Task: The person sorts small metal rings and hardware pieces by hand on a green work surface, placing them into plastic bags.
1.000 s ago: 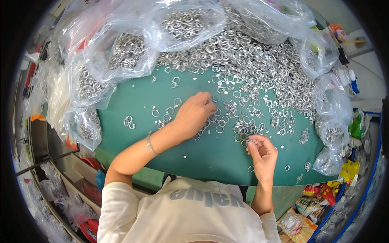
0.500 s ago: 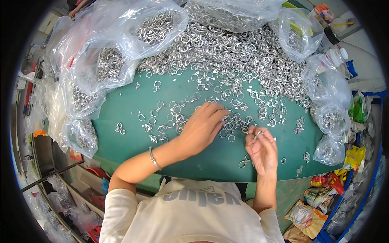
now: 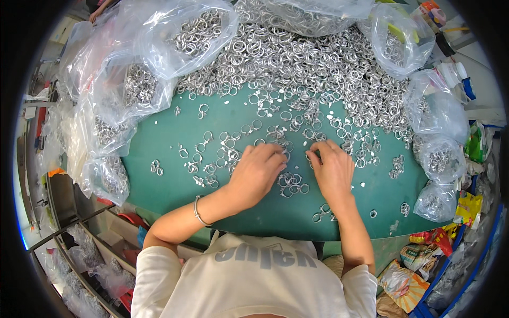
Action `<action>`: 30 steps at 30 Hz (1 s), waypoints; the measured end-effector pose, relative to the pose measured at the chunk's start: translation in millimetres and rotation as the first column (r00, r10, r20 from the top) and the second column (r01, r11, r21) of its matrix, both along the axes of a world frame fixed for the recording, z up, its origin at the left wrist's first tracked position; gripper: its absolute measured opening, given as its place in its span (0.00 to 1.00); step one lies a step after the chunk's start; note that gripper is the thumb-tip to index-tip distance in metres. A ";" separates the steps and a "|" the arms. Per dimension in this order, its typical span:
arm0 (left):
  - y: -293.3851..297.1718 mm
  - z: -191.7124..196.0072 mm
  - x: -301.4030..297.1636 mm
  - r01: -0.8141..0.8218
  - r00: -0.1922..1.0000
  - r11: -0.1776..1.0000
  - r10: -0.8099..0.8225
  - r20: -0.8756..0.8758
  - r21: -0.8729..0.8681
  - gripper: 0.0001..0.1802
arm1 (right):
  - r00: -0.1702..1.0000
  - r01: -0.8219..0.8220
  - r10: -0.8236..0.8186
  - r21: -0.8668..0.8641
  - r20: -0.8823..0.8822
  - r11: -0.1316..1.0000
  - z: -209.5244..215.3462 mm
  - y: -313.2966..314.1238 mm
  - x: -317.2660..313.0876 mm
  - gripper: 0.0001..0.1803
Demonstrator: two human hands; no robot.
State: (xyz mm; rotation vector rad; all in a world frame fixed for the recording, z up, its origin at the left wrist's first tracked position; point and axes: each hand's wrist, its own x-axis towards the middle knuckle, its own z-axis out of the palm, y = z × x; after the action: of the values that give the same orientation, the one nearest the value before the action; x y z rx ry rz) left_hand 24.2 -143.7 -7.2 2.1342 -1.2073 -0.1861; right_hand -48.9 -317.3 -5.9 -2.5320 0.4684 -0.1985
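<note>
Green-topped table (image 3: 159,185): loose metal rings (image 3: 297,58) heaped beyond both hands, scattered rings under them, clear ring-filled bags (image 3: 132,90) lining left, right and far edges.

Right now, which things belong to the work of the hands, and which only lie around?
In the work:
left hand
right hand
loose metal rings between them
big ring pile
green mat

Lying about:
clear bags of rings
coloured packets
bottles

rings under both hands (image 3: 297,172) hidden, perhaps pinched, top bags (image 3: 313,10) cut off
</note>
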 end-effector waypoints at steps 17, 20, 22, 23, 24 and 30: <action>-27.7 6.2 -22.4 -0.026 0.997 0.995 0.018 -0.081 -0.100 0.18 | 0.929 0.179 -0.362 0.755 0.082 0.631 -8.8 -16.0 -34.0 0.03; -40.0 1.5 -21.3 0.019 1.000 1.000 -0.019 -0.017 -0.013 0.16 | 0.947 0.239 -0.311 0.470 0.082 0.850 -4.5 -22.3 -32.6 0.05; -51.7 -4.1 -20.5 0.001 0.999 1.000 -0.002 0.036 0.021 0.15 | 0.966 0.215 -0.244 0.259 0.086 0.942 -2.0 -23.7 -27.0 0.06; -57.7 -6.9 -18.9 -0.005 0.998 0.999 0.002 0.065 0.035 0.14 | 0.972 0.192 -0.209 0.148 0.104 0.970 -0.7 -22.5 -22.5 0.06; -62.5 -11.8 -16.7 -0.001 0.994 0.999 -0.005 0.105 0.054 0.14 | 0.978 0.168 -0.171 0.036 0.118 0.985 0.5 -21.6 -19.7 0.07; -71.0 -14.4 0.4 0.146 0.974 0.974 -0.172 0.150 0.173 0.11 | 0.985 0.167 -0.168 0.039 0.026 0.985 -2.3 -22.8 -22.3 0.08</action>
State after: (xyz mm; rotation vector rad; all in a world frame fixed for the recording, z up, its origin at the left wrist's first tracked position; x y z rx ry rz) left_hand 24.6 -214.7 -21.6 2.2256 -1.5078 -0.1865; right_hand -71.2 -340.0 -8.2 -2.4510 0.6678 -0.2864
